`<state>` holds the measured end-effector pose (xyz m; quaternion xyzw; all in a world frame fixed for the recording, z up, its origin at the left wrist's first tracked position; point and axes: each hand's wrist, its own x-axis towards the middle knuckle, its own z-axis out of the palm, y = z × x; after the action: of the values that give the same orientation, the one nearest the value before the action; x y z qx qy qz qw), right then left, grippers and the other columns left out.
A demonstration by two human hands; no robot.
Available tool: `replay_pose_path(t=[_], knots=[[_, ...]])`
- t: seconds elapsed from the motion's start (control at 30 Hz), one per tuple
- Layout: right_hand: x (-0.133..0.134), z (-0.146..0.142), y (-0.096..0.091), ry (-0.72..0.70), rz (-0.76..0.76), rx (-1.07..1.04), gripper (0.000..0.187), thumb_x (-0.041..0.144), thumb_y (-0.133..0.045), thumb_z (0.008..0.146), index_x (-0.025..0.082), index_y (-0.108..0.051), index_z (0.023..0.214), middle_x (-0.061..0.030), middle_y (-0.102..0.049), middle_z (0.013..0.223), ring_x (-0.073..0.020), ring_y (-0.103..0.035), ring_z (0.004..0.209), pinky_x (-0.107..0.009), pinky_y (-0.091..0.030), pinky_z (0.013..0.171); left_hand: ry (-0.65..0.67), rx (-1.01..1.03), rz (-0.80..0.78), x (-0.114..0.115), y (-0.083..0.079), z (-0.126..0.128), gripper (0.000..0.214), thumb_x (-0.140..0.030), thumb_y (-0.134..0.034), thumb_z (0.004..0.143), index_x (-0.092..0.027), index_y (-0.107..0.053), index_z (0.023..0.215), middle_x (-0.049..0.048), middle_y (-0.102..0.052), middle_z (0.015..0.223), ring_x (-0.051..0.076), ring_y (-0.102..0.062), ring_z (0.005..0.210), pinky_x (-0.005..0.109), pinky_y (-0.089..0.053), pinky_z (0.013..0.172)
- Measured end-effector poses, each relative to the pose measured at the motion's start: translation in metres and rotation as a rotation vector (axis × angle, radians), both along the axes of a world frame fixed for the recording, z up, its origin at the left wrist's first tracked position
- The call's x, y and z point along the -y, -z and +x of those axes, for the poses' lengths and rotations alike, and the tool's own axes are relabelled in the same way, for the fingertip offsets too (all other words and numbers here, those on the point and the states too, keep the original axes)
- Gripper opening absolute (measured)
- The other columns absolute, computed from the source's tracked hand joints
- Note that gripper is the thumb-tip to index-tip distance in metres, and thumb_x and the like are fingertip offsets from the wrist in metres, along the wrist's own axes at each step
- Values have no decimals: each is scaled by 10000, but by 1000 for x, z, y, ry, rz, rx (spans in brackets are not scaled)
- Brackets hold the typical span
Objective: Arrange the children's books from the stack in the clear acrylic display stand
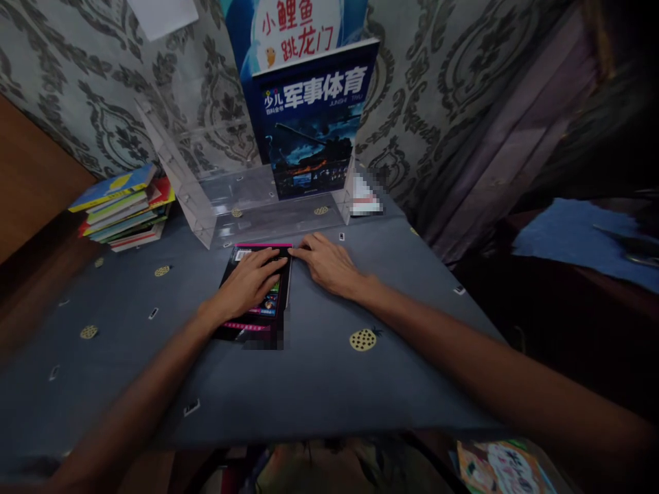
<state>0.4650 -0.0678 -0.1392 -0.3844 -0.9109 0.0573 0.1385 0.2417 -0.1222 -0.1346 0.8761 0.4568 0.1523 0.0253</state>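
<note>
A dark book with pink edging and a barcode on its upper left lies on the cloth-covered table. My left hand rests flat across it, fingers stretched out and slightly apart, covering much of the cover. At the book's upper right corner is my right hand, its thumb and index finger closed on the edge and the other fingers curled. Just beyond stands a clear plastic book stand. A dark blue book with a tank on its cover leans upright in the stand, before a lighter blue book.
A stack of several books sits at the table's left. White paper, partly pixelated, lies behind the stand's right side. The patterned table cloth ends at a near edge. Blue cloth lies at far right; a colourful packet or book is below.
</note>
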Motion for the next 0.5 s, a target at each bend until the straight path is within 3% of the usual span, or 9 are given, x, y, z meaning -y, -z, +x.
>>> replay_pose_path(t=[0.23,0.33,0.5], knots=[[-1,0,2,-4,-5,-14,450,63,-415,974,239,-638,1323,-113,-598,1182,-260,-490,1113,-314,-381,700,138,-31,-74,33,-17,-5,368,-290,-451,1030,-214,-613,1352,123,-569,1444,267,-491,1385,522,-430,1131],[-1,0,3,2,-1,-25,449,60,-409,975,242,-643,1312,-111,-591,1184,-264,-488,1113,-319,-389,724,174,-51,-151,50,-25,-9,405,-407,-507,1015,-243,-600,1373,112,-542,1481,277,-478,1400,530,-409,1149],[0,-2,3,4,-10,-19,448,64,-391,981,234,-647,1307,-116,-596,1172,-269,-493,1109,-331,-413,763,200,-77,-239,70,-27,-15,650,-582,-621,910,-289,-488,1475,94,-452,1567,305,-389,1465,548,-345,1193]])
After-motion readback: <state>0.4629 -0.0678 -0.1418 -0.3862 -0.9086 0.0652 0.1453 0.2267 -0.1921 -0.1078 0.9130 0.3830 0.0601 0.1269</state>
